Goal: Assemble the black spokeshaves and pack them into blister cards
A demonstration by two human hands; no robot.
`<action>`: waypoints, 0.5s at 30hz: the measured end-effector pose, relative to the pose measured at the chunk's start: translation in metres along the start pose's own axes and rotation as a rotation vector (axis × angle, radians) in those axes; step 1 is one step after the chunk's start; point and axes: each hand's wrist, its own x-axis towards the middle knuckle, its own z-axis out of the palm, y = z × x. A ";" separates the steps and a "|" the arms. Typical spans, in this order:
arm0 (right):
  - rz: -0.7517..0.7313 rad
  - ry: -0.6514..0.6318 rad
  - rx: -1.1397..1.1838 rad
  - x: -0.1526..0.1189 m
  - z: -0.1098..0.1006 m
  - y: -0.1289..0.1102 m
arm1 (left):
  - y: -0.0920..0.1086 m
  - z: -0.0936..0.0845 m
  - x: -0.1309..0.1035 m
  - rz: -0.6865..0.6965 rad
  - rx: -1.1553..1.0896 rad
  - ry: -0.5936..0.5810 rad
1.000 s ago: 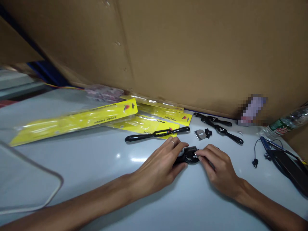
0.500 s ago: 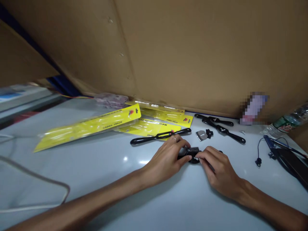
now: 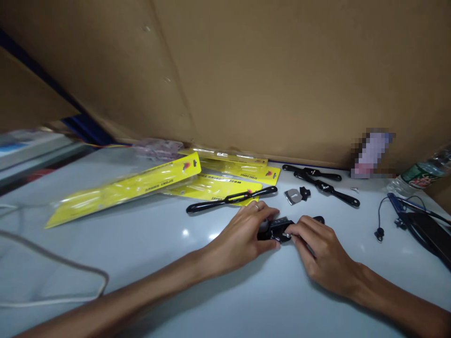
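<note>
Cardboard walls (image 3: 268,75) rise behind a pale, glossy table (image 3: 148,244), and both hands meet near its middle. Left hand (image 3: 243,237) curls over one end of a black spokeshave (image 3: 276,229), thumb and fingers closed around it, ring glinting on one finger. Right hand (image 3: 319,251) pinches in at the tool's centre, fingertips tight on what looks like a small metal piece at the body; exactly what sits between them is too small to tell. The far handle tip pokes out just beyond the right knuckles. The tool lies low on the table, pinned there by both grips.

My read: this is fiddly fitting work, so the left hand should hold the body dead steady against the table while the right makes small, square moves. Keep the fingertips off any edge, and keep the wrists down for control.

Around them: a bare spokeshave (image 3: 230,199) lies just behind the left hand, its end resting on yellow packs (image 3: 141,185) fanned out to the left. A loose blade (image 3: 292,196) and black knob (image 3: 304,192) sit close behind the work, within reach. Two more black tools (image 3: 326,185) lie crossed near the wall. Off right, a bottle (image 3: 423,174) and a dark cable (image 3: 382,218) stay well apart. A white cord (image 3: 70,281) loops at the near left. Nothing crowds the hands; only that bare spokeshave lies near enough to catch a knuckle.
</note>
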 end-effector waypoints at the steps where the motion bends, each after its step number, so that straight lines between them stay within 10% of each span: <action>1: 0.008 0.000 0.005 0.000 0.000 0.000 | 0.001 -0.001 0.000 0.013 0.021 -0.015; 15: 0.023 -0.009 0.101 0.003 -0.004 -0.003 | 0.009 -0.002 -0.008 0.047 -0.005 -0.045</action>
